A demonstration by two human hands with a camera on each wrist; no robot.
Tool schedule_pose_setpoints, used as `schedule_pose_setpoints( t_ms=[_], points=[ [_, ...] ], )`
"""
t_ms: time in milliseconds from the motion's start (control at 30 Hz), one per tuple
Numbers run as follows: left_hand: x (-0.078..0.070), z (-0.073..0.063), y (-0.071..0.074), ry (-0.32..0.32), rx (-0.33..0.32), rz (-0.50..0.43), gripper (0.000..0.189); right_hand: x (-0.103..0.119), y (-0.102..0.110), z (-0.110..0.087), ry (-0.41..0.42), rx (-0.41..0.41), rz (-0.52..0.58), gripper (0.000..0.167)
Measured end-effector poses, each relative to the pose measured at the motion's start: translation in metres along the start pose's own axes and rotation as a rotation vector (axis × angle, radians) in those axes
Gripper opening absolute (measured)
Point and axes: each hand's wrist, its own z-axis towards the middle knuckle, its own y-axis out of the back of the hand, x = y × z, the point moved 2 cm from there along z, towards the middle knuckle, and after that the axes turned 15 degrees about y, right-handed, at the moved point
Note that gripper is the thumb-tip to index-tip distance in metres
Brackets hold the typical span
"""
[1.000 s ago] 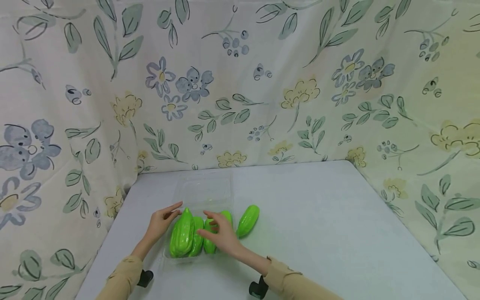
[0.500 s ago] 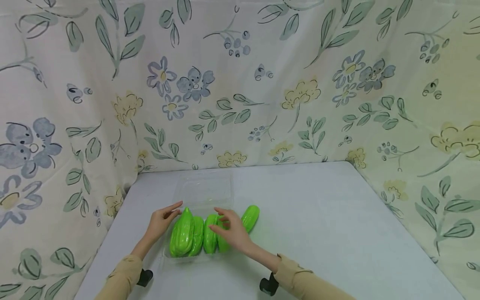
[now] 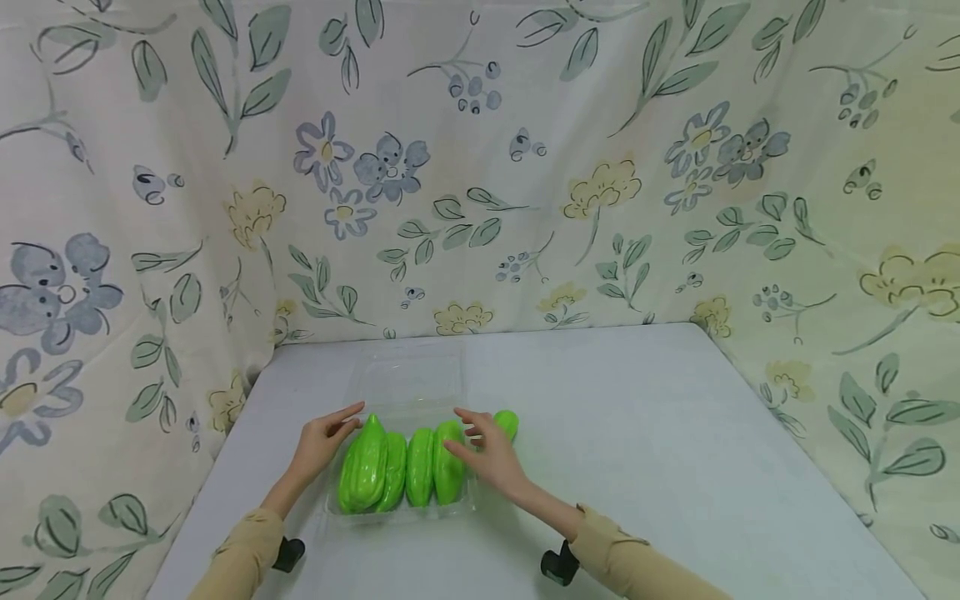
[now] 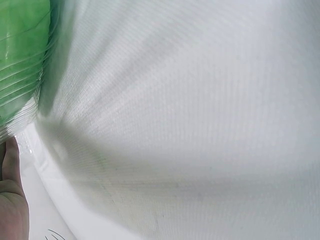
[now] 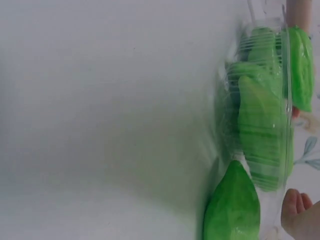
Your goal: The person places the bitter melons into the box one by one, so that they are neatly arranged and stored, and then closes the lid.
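A clear plastic clamshell box [image 3: 401,517] holds several bright green, ribbed, gourd-like pieces [image 3: 420,467], some stacked at its left end. My left hand [image 3: 318,450] reaches over the box's left side, fingertips at the rim beside the leftmost gourds. In the left wrist view, its fingers [image 4: 11,162] show at the ridged box wall [image 4: 22,117]. Over the right rim, my right hand [image 3: 493,458] holds nothing, its fingers loosely bent and apart. Another green gourd [image 3: 507,422] lies outside the box on the right, partly hidden behind that hand.
The box's clear lid [image 3: 408,375] lies folded back on the white table [image 3: 637,450]. A floral curtain [image 3: 480,167] hangs behind the table and along its sides. Dark wrist cameras are seen below both cuffs.
My right hand has moved right, from above the middle of the box to its right edge, uncovering the gourds there and overlapping the loose one. The left hand stays still.
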Motion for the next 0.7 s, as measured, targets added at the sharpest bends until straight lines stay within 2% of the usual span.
schedule_pose_setpoints(
  t_ms=[367, 700],
  points=[
    [0.003, 0.002, 0.001, -0.026, -0.005, -0.025, 0.034, -0.013, 0.015, -0.009, 0.007, -0.074, -0.052, 0.048],
    [0.002, 0.001, 0.001, -0.023, -0.003, -0.014, 0.034, -0.024, 0.030, -0.019, -0.056, -0.129, -0.098, 0.046]
  ],
)
